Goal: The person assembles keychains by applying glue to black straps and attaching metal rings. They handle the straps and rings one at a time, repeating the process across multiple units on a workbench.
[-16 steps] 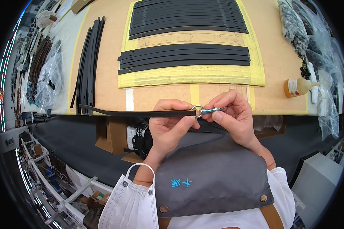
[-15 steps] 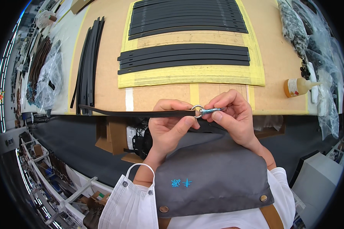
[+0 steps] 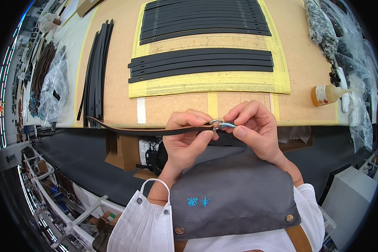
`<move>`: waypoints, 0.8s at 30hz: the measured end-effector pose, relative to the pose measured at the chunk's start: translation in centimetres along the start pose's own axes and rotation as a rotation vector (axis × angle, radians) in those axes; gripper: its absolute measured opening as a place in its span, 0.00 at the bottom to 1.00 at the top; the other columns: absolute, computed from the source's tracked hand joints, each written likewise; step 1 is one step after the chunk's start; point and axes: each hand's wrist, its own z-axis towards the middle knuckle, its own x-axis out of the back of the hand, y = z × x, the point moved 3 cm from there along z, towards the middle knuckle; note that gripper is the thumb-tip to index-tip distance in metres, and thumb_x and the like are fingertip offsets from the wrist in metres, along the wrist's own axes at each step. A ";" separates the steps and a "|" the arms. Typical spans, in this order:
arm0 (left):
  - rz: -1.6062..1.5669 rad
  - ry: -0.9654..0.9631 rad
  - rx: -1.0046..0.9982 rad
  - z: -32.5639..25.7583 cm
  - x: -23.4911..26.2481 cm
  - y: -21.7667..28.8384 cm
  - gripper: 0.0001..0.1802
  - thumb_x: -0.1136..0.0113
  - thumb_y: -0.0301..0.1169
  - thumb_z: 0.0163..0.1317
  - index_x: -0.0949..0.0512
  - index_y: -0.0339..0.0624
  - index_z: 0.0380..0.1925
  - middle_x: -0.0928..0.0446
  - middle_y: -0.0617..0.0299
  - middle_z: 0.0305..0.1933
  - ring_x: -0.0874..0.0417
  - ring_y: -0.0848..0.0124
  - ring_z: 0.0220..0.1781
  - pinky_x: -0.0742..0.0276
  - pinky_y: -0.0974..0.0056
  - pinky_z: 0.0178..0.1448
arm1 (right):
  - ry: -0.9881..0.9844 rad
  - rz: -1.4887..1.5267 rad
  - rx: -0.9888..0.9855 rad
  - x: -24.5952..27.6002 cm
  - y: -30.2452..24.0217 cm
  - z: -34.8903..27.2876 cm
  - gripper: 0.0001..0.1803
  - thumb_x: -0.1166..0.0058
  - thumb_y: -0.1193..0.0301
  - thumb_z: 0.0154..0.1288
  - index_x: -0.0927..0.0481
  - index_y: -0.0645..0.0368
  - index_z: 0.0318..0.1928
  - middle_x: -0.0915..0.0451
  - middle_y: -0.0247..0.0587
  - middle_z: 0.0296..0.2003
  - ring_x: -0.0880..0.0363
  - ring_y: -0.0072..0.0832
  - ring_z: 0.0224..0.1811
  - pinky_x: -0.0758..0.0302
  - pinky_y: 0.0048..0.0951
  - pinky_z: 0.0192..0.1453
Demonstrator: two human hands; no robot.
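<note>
The strap (image 3: 155, 132) has just rolled, baring its brown side, so its folded end seems easier to see. The left hand (image 3: 185, 136) pinches that end, strap trailing toward nine o'clock; the right hand (image 3: 256, 130) grasps the hook (image 3: 227, 124) at the ring's (image 3: 214, 121) three o'clock.

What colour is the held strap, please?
The strap is black with a brown side, best seen in the head view.

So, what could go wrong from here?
The right grip pinches the small clip near its end, so it might slip out. The strap extends well past the left grip; its far end overlaps the strips in this view and could snag.
</note>
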 end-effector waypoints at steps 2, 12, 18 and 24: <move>0.010 -0.023 -0.017 0.0 0.1 -0.1 0.17 0.42 0.12 0.60 0.30 0.37 0.46 0.25 0.48 0.46 0.17 0.67 0.41 0.16 0.64 0.46 | 0.014 -0.040 0.023 0.1 0.1 0.0 0.09 0.44 0.85 0.63 0.26 0.62 0.42 0.22 0.44 0.46 0.21 0.23 0.47 0.24 0.25 0.53; 0.001 -0.082 -0.060 0.0 0.4 -0.9 0.12 0.40 0.16 0.60 0.26 0.40 0.42 0.26 0.45 0.45 0.16 0.61 0.39 0.15 0.60 0.44 | 0.000 -0.248 0.214 0.3 0.4 -0.1 0.11 0.43 0.87 0.60 0.24 0.62 0.41 0.23 0.44 0.46 0.21 0.23 0.47 0.23 0.27 0.53; 0.123 -0.201 -0.113 0.4 0.9 -0.7 0.10 0.40 0.14 0.58 0.23 0.40 0.37 0.26 0.46 0.47 0.16 0.59 0.45 0.16 0.57 0.51 | 0.022 -0.073 0.141 0.7 0.6 0.0 0.12 0.45 0.88 0.62 0.26 0.63 0.44 0.23 0.45 0.46 0.20 0.25 0.48 0.22 0.28 0.54; -0.014 -0.161 -0.108 0.4 1.6 -1.5 0.11 0.42 0.12 0.56 0.22 0.40 0.34 0.26 0.47 0.49 0.17 0.58 0.47 0.18 0.56 0.53 | 0.007 -0.195 0.226 0.6 0.5 0.0 0.13 0.45 0.89 0.61 0.26 0.64 0.44 0.23 0.44 0.44 0.19 0.29 0.49 0.21 0.29 0.54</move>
